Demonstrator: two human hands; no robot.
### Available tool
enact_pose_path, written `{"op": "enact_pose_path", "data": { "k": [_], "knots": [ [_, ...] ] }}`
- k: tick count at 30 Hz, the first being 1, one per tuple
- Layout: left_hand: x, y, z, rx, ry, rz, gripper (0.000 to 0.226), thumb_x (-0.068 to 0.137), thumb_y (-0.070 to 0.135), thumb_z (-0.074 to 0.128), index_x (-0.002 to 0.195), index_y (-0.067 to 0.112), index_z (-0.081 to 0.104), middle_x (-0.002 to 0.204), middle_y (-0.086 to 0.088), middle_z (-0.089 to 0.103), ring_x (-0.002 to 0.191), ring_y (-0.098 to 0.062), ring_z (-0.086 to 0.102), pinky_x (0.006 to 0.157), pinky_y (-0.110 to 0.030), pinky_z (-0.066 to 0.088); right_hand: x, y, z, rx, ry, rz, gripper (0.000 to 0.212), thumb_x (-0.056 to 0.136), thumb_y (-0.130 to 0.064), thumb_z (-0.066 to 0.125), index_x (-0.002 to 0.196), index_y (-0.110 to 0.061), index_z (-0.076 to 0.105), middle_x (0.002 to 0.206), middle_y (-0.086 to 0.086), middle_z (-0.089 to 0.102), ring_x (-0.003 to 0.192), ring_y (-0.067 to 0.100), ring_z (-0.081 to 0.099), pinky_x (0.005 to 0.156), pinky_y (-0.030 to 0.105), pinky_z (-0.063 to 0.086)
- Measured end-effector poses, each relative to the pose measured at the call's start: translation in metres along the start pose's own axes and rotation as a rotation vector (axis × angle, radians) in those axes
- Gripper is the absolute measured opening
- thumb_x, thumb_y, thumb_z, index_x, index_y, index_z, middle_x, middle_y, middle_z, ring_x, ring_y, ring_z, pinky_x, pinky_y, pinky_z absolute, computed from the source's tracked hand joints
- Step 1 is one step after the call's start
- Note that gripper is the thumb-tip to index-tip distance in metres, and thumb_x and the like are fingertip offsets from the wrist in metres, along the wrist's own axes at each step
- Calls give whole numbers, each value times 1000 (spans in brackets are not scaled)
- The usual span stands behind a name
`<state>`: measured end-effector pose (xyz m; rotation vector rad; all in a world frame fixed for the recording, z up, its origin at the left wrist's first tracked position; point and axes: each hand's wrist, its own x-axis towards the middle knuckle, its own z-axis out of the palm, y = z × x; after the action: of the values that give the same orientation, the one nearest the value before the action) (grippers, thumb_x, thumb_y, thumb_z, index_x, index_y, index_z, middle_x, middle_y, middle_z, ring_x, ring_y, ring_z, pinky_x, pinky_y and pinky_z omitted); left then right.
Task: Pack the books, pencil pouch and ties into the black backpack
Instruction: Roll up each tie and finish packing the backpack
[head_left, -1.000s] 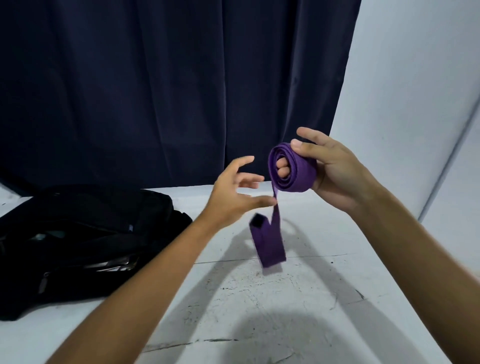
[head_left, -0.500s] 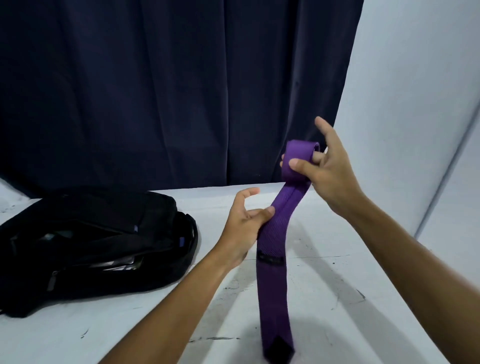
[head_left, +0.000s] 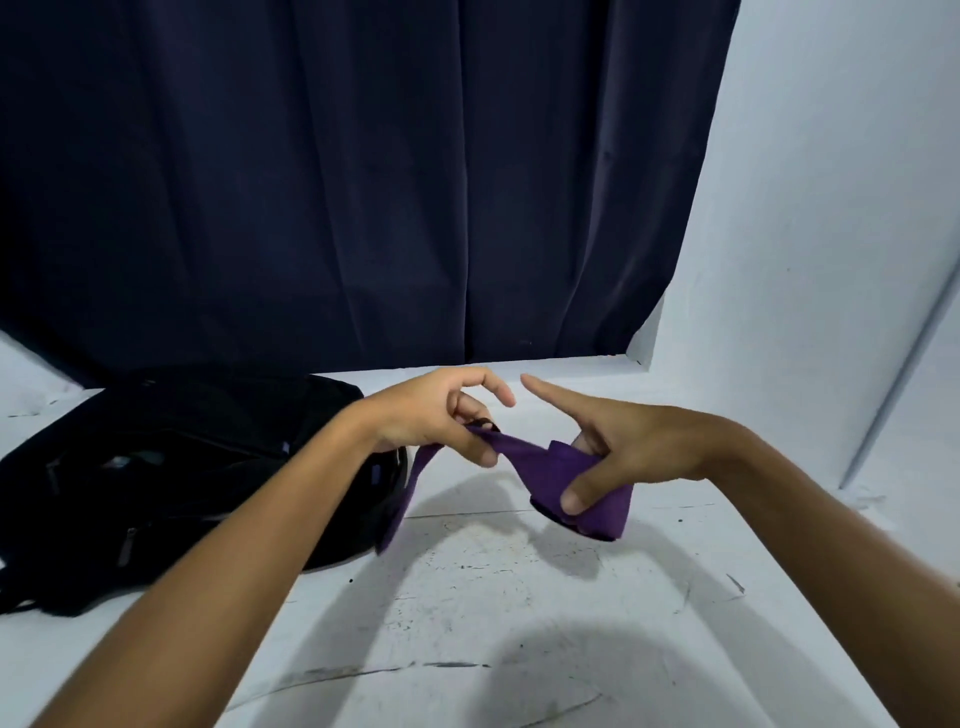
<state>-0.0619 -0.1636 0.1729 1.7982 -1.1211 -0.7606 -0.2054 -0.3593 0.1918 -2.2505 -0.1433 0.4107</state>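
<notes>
A purple tie (head_left: 540, 470) stretches between both hands above the white table. My right hand (head_left: 628, 452) grips its folded wide end between thumb and fingers, with the index finger pointing out to the left. My left hand (head_left: 441, 415) pinches the tie's middle, and the loose narrow end hangs down from it towards the table. The black backpack (head_left: 171, 467) lies on its side at the left, its zip open and something pale showing inside. No books or pencil pouch are in view.
A white table (head_left: 519, 597) with scuffs and cracks carries the backpack. A dark blue curtain (head_left: 363, 182) hangs behind it. A white wall (head_left: 831, 208) closes off the right side.
Both hands have dropped from chest height to just above the table. The tie, which hung down long from the right hand, is now held across between the hands.
</notes>
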Motion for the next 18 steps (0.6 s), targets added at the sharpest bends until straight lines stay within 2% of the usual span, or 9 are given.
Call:
{"op": "enact_pose_path", "data": {
  "k": [2,4,6,8,10,12,14,18],
  "knots": [
    [6,-15,-4,-79,49,3,39,69,7,81,104,15,66,83,-14,73,74,-20,67,79,-28,52,-3,-2,-1,265,-20,-63,109,78,-6,75,149,-48,3,83,7,74,72,22,71,71,32,58],
    [13,-34,-1,-117,191,-18,27,71,15,82,95,13,70,80,-11,74,72,-18,68,80,-34,52,-5,-4,-3,525,31,-155,102,80,-4,74,150,-43,11,82,20,72,68,29,71,67,34,59],
    [20,-47,9,-116,417,-8,29,73,15,84,98,11,69,79,-5,74,74,-13,68,84,-39,49,-5,-6,-6,693,159,-208,95,82,-8,72,153,-36,16,82,24,71,66,30,70,66,34,60],
    [22,-48,25,-235,536,129,40,72,21,83,106,9,65,89,-3,75,84,-14,68,85,-36,50,-1,-8,-8,780,281,-230,88,85,-12,64,155,-32,13,83,25,70,64,29,70,64,33,59],
    [22,-42,45,-369,461,329,43,72,27,75,110,9,65,99,-1,72,97,-16,65,87,-35,51,3,-11,-8,849,355,-251,81,91,-10,57,156,-30,11,84,25,70,63,28,70,62,33,59],
    [22,-32,66,-463,337,435,47,74,25,69,119,10,61,106,1,70,102,-18,62,90,-38,50,8,-13,-8,902,418,-280,75,96,-8,53,156,-28,12,82,23,71,61,26,70,59,32,58],
    [26,-25,82,-542,326,405,47,77,17,69,123,11,58,106,-4,71,99,-20,65,88,-41,52,13,-13,-9,940,485,-314,71,98,-8,52,156,-27,15,80,19,72,61,24,70,57,30,57],
    [33,-18,100,-582,495,213,20,84,-2,71,101,7,65,81,-12,73,70,-19,69,68,-30,57,20,-10,-13,977,575,-399,61,100,-7,47,153,-27,24,91,25,70,72,30,70,65,35,59]
  ]
}}
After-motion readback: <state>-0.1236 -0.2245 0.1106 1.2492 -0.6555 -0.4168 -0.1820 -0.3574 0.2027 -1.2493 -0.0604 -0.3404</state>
